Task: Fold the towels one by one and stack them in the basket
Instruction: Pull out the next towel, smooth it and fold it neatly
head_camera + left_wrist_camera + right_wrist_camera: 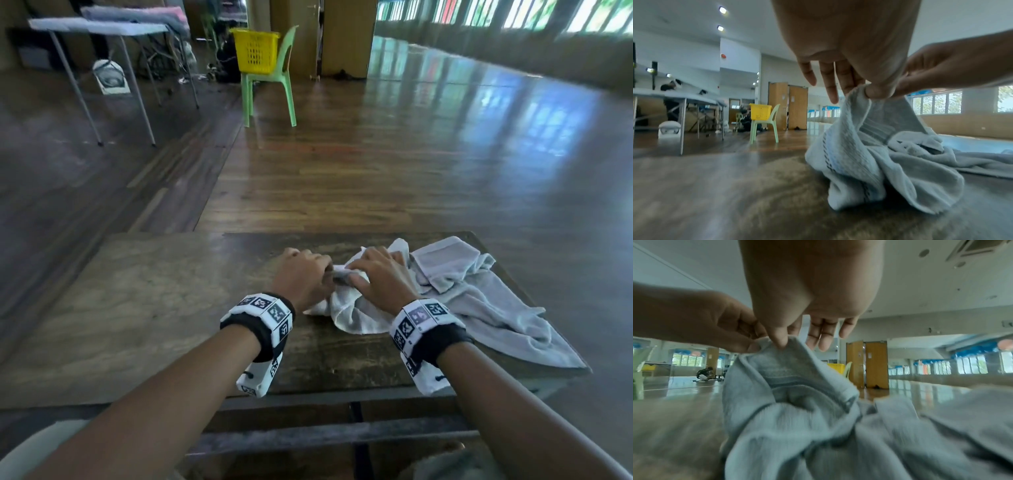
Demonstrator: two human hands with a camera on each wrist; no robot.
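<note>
While hands (339, 277) pinch hem, crumpled terry towel (346, 313) bunches on wood table (137, 308).

A large indoor hall of the community or school kind. Polished wooden floor (394, 164) stretched far back beneath a long row of windows (496, 13) along the right wall. Tall wooden double doors (788, 105) stood at the rear, folding tables (99, 27) at the left, and a green plastic chair (270, 82) in the open. Recessed ceiling lights (722, 10) were lit overhead.
</note>
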